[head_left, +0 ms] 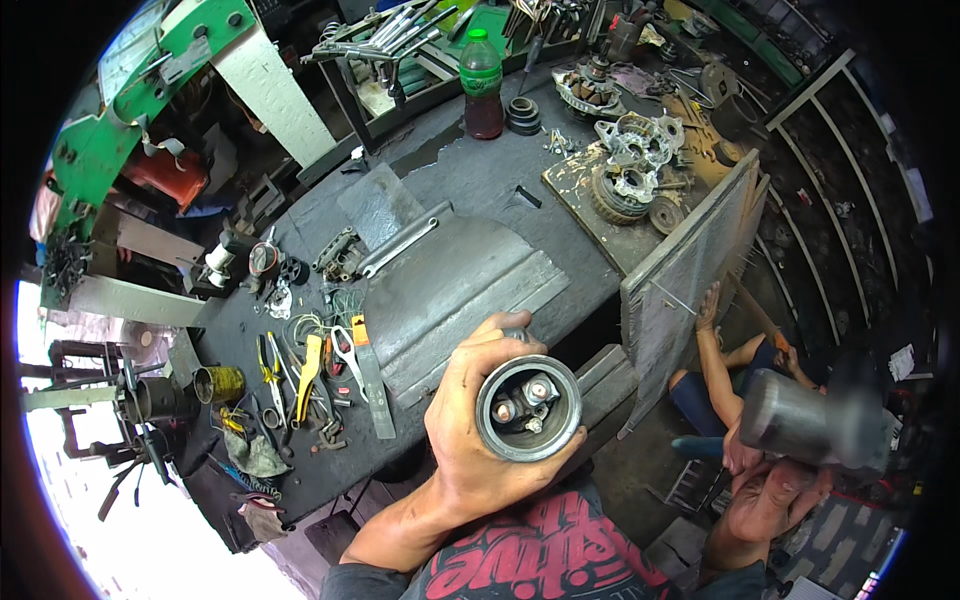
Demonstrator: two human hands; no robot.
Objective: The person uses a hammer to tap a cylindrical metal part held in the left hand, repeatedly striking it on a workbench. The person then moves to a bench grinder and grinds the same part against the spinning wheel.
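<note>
One round, grey metal housing (529,408), open end and long axis aimed up at me, is gripped by my left hand (468,418) — my right hand (770,495), well off rightward, seems closed on a blurred, dark-grey metal cylinder (800,418).

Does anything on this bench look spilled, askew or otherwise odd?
Possibly one thing: an irregular dark patch on the dark grey workbench top, just left of the clear plastic bottle with a green cap and dark red liquid. Its uneven outline resembles a spill, but its source is unclear. Nothing else clearly stands out.
</note>
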